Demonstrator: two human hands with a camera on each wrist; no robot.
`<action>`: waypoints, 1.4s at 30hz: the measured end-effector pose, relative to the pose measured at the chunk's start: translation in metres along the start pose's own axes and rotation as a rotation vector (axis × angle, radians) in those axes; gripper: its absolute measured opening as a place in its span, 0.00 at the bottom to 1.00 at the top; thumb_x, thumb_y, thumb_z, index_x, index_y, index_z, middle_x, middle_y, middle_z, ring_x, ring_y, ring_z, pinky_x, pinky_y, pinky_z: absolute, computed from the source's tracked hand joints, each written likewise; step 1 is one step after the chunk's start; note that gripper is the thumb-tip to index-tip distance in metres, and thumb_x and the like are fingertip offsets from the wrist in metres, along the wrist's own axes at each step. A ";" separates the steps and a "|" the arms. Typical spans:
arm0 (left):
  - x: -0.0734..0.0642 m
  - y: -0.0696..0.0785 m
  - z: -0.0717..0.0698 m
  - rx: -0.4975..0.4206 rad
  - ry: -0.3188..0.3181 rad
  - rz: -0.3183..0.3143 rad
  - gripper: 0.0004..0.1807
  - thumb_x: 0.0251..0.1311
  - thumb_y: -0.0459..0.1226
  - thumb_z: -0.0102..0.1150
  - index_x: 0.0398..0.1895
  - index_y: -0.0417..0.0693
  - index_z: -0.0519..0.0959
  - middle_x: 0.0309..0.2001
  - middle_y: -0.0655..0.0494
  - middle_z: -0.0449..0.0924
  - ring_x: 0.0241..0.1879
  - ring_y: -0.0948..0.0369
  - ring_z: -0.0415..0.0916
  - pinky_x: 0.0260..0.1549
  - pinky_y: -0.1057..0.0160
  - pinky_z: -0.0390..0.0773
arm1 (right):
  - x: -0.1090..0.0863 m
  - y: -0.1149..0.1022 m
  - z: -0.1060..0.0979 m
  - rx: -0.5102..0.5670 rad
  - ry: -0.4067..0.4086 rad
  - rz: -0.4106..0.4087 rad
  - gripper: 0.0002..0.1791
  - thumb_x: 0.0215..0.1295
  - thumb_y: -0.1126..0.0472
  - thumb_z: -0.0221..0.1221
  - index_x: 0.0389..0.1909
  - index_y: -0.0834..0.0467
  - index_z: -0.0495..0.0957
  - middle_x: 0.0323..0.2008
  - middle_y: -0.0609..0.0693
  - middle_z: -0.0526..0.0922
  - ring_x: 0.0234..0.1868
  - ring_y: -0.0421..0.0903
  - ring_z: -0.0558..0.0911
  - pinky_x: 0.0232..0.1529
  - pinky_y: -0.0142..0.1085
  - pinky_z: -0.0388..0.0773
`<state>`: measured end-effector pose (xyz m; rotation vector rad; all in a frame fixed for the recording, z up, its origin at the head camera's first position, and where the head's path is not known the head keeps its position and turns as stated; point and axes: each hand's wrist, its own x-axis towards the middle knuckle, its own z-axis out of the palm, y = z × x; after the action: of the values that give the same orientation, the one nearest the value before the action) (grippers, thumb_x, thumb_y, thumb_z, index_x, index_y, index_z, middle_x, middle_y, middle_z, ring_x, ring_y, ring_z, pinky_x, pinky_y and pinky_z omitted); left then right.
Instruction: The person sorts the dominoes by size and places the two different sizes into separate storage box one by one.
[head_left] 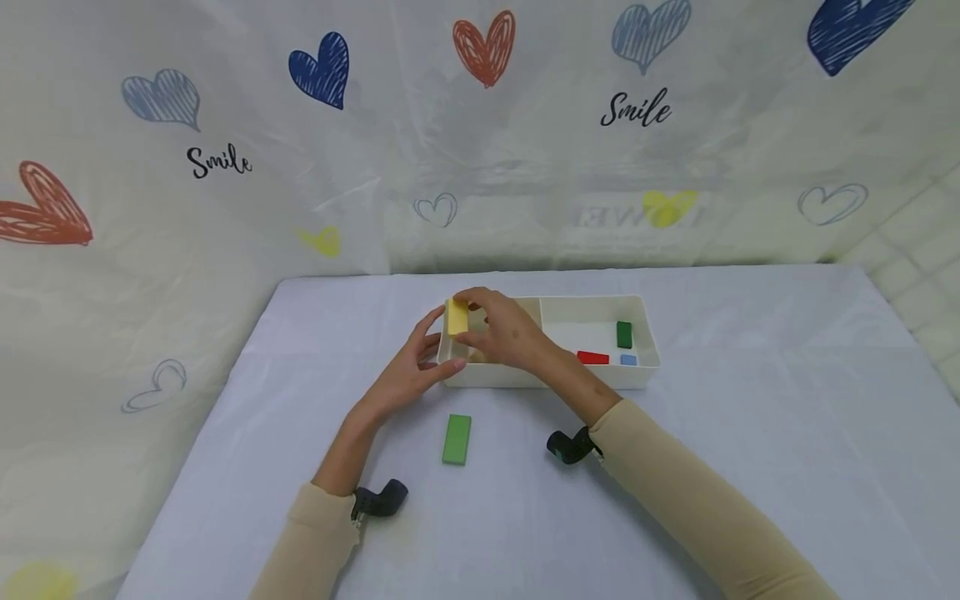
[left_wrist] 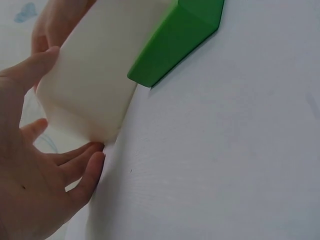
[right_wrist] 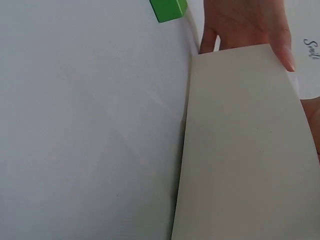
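Observation:
A white two-compartment box [head_left: 555, 377] stands on the table. Over its left compartment my right hand [head_left: 512, 331] pinches a yellow block [head_left: 457, 318] between thumb and fingers, close to the left wall. My left hand [head_left: 405, 375] is at the box's left end, fingers spread and lightly bent, with the thumb touching the box near its front corner. In the left wrist view the left hand [left_wrist: 45, 185] lies against the white box [left_wrist: 95, 75]. Most of the left compartment is hidden behind the right hand. The right wrist view shows mainly the box wall [right_wrist: 245, 145].
A light green block [head_left: 456, 439] lies on the white-covered table [head_left: 480, 517] in front of the box. The right compartment holds a dark green block [head_left: 624, 334], a red block [head_left: 592, 358] and a blue block [head_left: 628, 360]. Behind hangs a heart-printed sheet [head_left: 420, 150].

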<state>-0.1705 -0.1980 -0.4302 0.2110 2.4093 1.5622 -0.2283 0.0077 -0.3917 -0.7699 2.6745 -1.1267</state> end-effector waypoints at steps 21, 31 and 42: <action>0.002 -0.001 0.002 0.001 0.014 0.013 0.47 0.67 0.54 0.67 0.80 0.87 0.46 0.78 0.52 0.64 0.78 0.53 0.64 0.72 0.43 0.69 | 0.006 0.000 0.001 0.048 0.003 0.020 0.37 0.65 0.57 0.72 0.73 0.56 0.69 0.67 0.52 0.78 0.66 0.54 0.79 0.60 0.42 0.82; 0.001 -0.003 0.002 -0.018 0.009 0.017 0.47 0.68 0.52 0.67 0.80 0.87 0.47 0.79 0.52 0.63 0.78 0.53 0.63 0.71 0.42 0.69 | 0.006 0.001 0.003 0.055 -0.014 0.036 0.38 0.64 0.58 0.73 0.73 0.54 0.69 0.67 0.52 0.78 0.65 0.54 0.81 0.56 0.40 0.84; 0.000 -0.004 0.002 -0.038 0.007 0.017 0.48 0.67 0.51 0.68 0.80 0.86 0.48 0.79 0.51 0.62 0.78 0.53 0.64 0.71 0.42 0.69 | 0.006 0.006 0.008 0.042 -0.042 0.069 0.37 0.65 0.59 0.72 0.73 0.49 0.69 0.74 0.48 0.71 0.67 0.51 0.81 0.54 0.40 0.86</action>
<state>-0.1699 -0.1982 -0.4349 0.2197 2.3869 1.6172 -0.2330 0.0027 -0.4013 -0.6811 2.6123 -1.1337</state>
